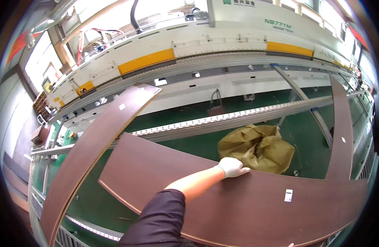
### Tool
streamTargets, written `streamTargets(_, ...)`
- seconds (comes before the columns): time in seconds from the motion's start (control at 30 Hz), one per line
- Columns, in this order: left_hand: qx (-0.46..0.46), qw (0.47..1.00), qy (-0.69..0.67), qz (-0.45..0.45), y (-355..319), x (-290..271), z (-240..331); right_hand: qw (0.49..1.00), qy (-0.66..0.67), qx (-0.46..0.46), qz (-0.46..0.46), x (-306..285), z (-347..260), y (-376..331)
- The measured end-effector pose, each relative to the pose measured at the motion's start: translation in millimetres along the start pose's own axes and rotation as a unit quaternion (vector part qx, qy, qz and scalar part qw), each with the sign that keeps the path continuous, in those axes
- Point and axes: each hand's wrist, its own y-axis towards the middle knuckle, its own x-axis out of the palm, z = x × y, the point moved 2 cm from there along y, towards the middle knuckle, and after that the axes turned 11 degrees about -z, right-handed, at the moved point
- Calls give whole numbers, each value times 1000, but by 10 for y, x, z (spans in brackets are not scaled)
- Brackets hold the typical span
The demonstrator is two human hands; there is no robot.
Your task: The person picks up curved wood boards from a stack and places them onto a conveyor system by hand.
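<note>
My left hand (234, 167), in a white glove, grips the far edge of a long brown panel (247, 201). Its thumb lies along the edge, and some of its fingers are hidden. A small white label (288, 195) is stuck to the panel's top face, right of that hand. Only a fingertip of my right hand (291, 245) shows, at the panel's near edge by the lower rim of the picture. Just beyond my left hand, an olive-coloured bag (259, 150) sits below the panel's far edge.
Another brown panel (90, 144) slants across the left, and a third (341, 136) lies at the right. A metal rail with white rollers (206, 119) runs across behind. Beyond stands a long white machine with yellow panels (146, 61). The floor (181, 154) is green.
</note>
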Motion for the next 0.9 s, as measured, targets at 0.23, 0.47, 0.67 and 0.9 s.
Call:
streamTargets(0.23, -24, 999, 21, 0, -158, 97, -10, 909, 397, 123, -15, -7, -437, -182)
streamTargets(0.47, -20, 993, 83, 83, 218, 554, -229, 698, 643, 310, -61, 438, 1, -596)
streamTargets(0.67, -62, 992, 94, 59, 201, 543, -363, 502, 651, 516, -241, 173, -782, -625)
streamTargets(0.9, -102, 989, 56, 90, -60, 229, -210, 530, 621, 499, -290, 109, -787, -610)
